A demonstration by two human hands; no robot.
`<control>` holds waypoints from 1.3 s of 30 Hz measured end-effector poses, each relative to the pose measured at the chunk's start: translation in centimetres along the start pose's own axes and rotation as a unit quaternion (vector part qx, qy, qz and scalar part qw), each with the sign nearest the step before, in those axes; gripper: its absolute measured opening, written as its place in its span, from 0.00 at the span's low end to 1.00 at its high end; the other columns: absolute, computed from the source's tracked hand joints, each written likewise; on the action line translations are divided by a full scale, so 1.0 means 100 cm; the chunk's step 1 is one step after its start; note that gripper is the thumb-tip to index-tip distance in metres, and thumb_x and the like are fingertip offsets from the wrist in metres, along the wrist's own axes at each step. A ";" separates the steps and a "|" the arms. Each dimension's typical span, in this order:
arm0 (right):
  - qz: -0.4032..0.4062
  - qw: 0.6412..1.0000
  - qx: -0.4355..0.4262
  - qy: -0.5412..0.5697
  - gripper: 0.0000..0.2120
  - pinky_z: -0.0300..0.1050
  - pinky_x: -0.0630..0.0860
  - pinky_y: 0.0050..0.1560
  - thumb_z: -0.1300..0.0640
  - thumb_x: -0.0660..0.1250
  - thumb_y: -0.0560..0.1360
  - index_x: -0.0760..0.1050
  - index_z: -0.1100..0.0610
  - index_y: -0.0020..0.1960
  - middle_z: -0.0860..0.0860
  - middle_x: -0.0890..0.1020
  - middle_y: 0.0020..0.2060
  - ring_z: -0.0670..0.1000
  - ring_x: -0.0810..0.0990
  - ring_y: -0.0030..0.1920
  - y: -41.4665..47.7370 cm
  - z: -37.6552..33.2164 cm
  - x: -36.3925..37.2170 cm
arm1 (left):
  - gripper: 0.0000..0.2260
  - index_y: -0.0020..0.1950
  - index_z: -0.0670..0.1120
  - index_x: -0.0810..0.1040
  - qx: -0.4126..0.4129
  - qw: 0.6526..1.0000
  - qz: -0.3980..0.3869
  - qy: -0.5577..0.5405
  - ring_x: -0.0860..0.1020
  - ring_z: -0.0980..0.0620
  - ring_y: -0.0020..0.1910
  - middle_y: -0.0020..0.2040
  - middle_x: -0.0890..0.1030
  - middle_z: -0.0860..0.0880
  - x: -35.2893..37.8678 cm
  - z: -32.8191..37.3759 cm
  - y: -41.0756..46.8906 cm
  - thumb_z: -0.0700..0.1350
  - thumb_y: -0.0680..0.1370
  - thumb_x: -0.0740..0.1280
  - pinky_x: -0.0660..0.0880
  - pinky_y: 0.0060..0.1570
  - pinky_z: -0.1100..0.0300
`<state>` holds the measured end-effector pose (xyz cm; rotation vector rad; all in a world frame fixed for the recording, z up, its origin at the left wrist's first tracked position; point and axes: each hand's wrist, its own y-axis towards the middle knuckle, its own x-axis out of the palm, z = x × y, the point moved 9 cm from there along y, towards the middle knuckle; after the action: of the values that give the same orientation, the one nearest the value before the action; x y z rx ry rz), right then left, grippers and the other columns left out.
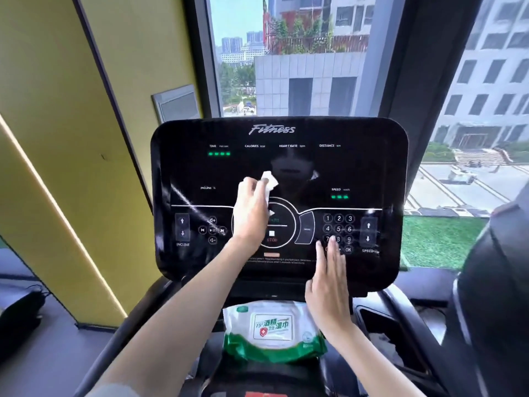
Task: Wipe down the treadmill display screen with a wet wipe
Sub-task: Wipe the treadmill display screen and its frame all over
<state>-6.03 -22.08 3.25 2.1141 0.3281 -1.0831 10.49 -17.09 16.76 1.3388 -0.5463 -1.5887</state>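
Note:
The black glossy treadmill display screen [357,167] fills the middle of the head view, tilted toward me. My left hand [252,210] grips a white wet wipe [269,181] and holds it against the screen's centre, just above the round start/stop ring. My right hand [329,279] lies flat with straight fingers on the lower right of the screen, fingertips on the number keypad. A white and green wet wipe pack [272,330] lies on the console ledge below the screen, between my forearms.
A yellow wall [71,138] stands to the left and a large window [300,53] sits behind the console. Black handrails [406,316] and a cup recess flank the pack. A second dark machine [492,282] rises at the right edge.

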 end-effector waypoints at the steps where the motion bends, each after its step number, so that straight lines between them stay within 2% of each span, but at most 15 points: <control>1: -0.002 1.000 0.002 -0.006 0.38 0.56 0.54 0.73 0.72 0.64 0.67 0.54 0.64 0.74 0.63 0.51 0.74 0.56 0.48 0.75 -0.001 0.001 0.001 | 0.18 0.55 0.39 0.75 0.050 0.998 -0.037 -0.003 0.68 0.49 0.43 0.44 0.71 0.44 0.014 0.016 -0.011 0.30 0.67 0.69 0.70 0.30 0.60; 4: -0.004 1.000 0.003 -0.019 0.38 0.55 0.50 0.74 0.72 0.62 0.68 0.51 0.63 0.75 0.61 0.47 0.75 0.55 0.44 0.76 -0.003 0.001 0.002 | 0.16 0.57 0.38 0.73 0.260 0.959 -0.105 0.030 0.67 0.48 0.42 0.44 0.73 0.44 0.045 0.053 -0.063 0.33 0.70 0.65 0.75 0.31 0.54; 9: -0.001 1.000 0.003 -0.028 0.38 0.55 0.52 0.73 0.72 0.62 0.67 0.54 0.64 0.74 0.62 0.51 0.75 0.56 0.48 0.75 -0.004 0.000 0.004 | 0.08 0.53 0.44 0.76 0.540 0.817 -0.178 0.097 0.71 0.49 0.41 0.47 0.73 0.48 0.037 0.037 -0.112 0.40 0.74 0.67 0.73 0.39 0.56; 11: 0.003 1.000 0.002 -0.030 0.37 0.57 0.54 0.73 0.73 0.63 0.66 0.56 0.65 0.73 0.63 0.53 0.74 0.58 0.50 0.75 -0.003 -0.002 0.004 | 0.09 0.54 0.44 0.72 0.475 0.864 -0.119 0.118 0.69 0.48 0.40 0.44 0.71 0.47 0.019 0.016 -0.067 0.39 0.74 0.64 0.71 0.37 0.54; 13: 0.001 0.999 -0.001 -0.041 0.37 0.58 0.57 0.72 0.73 0.64 0.65 0.58 0.66 0.73 0.64 0.55 0.73 0.59 0.53 0.74 -0.002 -0.007 0.006 | 0.09 0.53 0.43 0.74 0.258 0.961 -0.039 0.087 0.69 0.46 0.39 0.41 0.70 0.45 -0.008 -0.010 -0.014 0.39 0.73 0.63 0.70 0.33 0.53; 15: -0.007 0.998 -0.001 -0.059 0.38 0.59 0.58 0.71 0.74 0.64 0.64 0.57 0.65 0.73 0.66 0.56 0.73 0.61 0.55 0.74 -0.002 -0.012 0.010 | 0.12 0.53 0.42 0.77 0.076 0.996 -0.023 0.036 0.70 0.45 0.40 0.42 0.72 0.44 -0.019 -0.019 -0.005 0.40 0.73 0.59 0.71 0.29 0.57; 18: -0.020 0.996 0.002 -0.082 0.41 0.59 0.54 0.72 0.74 0.62 0.64 0.51 0.64 0.75 0.66 0.53 0.73 0.62 0.52 0.74 -0.001 -0.016 0.011 | 0.17 0.62 0.41 0.74 0.208 0.969 -0.127 0.040 0.69 0.47 0.44 0.47 0.71 0.45 0.020 0.021 -0.053 0.35 0.74 0.60 0.76 0.35 0.54; 22: -0.030 0.995 0.007 -0.096 0.42 0.57 0.50 0.73 0.72 0.63 0.65 0.48 0.64 0.75 0.63 0.51 0.74 0.59 0.50 0.75 -0.001 -0.013 0.011 | 0.12 0.60 0.41 0.74 0.522 0.829 -0.182 0.078 0.73 0.51 0.42 0.52 0.70 0.52 0.020 0.030 -0.108 0.38 0.82 0.55 0.76 0.44 0.57; 25: -0.029 0.996 0.012 -0.084 0.43 0.58 0.51 0.73 0.74 0.63 0.64 0.48 0.64 0.75 0.63 0.51 0.74 0.59 0.50 0.75 -0.001 -0.012 0.012 | 0.07 0.44 0.53 0.75 0.254 0.953 -0.168 -0.001 0.68 0.57 0.34 0.39 0.68 0.57 -0.014 -0.016 -0.041 0.47 0.81 0.60 0.68 0.36 0.55; 28: -0.021 0.998 0.013 -0.065 0.45 0.59 0.51 0.72 0.76 0.62 0.62 0.49 0.63 0.75 0.64 0.52 0.74 0.60 0.51 0.74 -0.001 -0.013 0.012 | 0.12 0.57 0.43 0.75 -0.108 0.994 0.007 -0.003 0.70 0.50 0.45 0.48 0.73 0.42 -0.047 -0.087 -0.007 0.32 0.76 0.61 0.72 0.45 0.55; 30: -0.020 0.998 0.012 -0.065 0.45 0.58 0.50 0.72 0.77 0.61 0.62 0.49 0.61 0.75 0.64 0.51 0.74 0.60 0.50 0.75 -0.001 -0.013 0.012 | 0.15 0.58 0.38 0.74 -0.082 0.996 0.033 0.012 0.69 0.46 0.45 0.46 0.73 0.41 -0.043 -0.074 -0.016 0.28 0.73 0.60 0.70 0.46 0.56; 32: -0.020 0.997 0.010 -0.067 0.46 0.58 0.49 0.73 0.76 0.60 0.62 0.47 0.60 0.76 0.63 0.50 0.75 0.59 0.48 0.75 -0.002 -0.012 0.012 | 0.10 0.52 0.41 0.75 0.095 0.992 -0.080 0.040 0.68 0.50 0.40 0.40 0.72 0.45 -0.015 -0.029 -0.043 0.33 0.75 0.58 0.73 0.44 0.50; 35: -0.021 0.998 0.006 -0.059 0.46 0.59 0.49 0.73 0.76 0.61 0.62 0.46 0.60 0.76 0.63 0.50 0.75 0.58 0.47 0.75 -0.004 -0.011 0.014 | 0.11 0.57 0.42 0.71 0.418 0.879 -0.199 0.116 0.70 0.51 0.40 0.43 0.73 0.48 0.006 -0.006 -0.111 0.35 0.76 0.57 0.77 0.40 0.54; 37: -0.016 0.999 -0.001 -0.045 0.47 0.60 0.51 0.73 0.77 0.60 0.62 0.44 0.60 0.76 0.63 0.50 0.74 0.59 0.47 0.75 -0.004 -0.013 0.012 | 0.17 0.57 0.40 0.70 0.306 0.933 -0.154 0.110 0.69 0.48 0.42 0.43 0.73 0.44 -0.012 -0.049 -0.084 0.30 0.70 0.66 0.76 0.31 0.55; 39: -0.010 0.999 -0.007 -0.042 0.48 0.61 0.52 0.72 0.78 0.59 0.61 0.44 0.59 0.76 0.65 0.50 0.74 0.59 0.47 0.75 -0.005 -0.014 0.013 | 0.16 0.54 0.38 0.72 0.008 0.995 -0.039 0.086 0.71 0.43 0.43 0.45 0.73 0.40 -0.048 -0.111 -0.044 0.27 0.69 0.67 0.75 0.29 0.51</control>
<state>-4.69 -20.89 2.54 2.0503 0.3171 -1.1742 18.86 -8.39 12.31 1.5081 -0.4060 -1.5156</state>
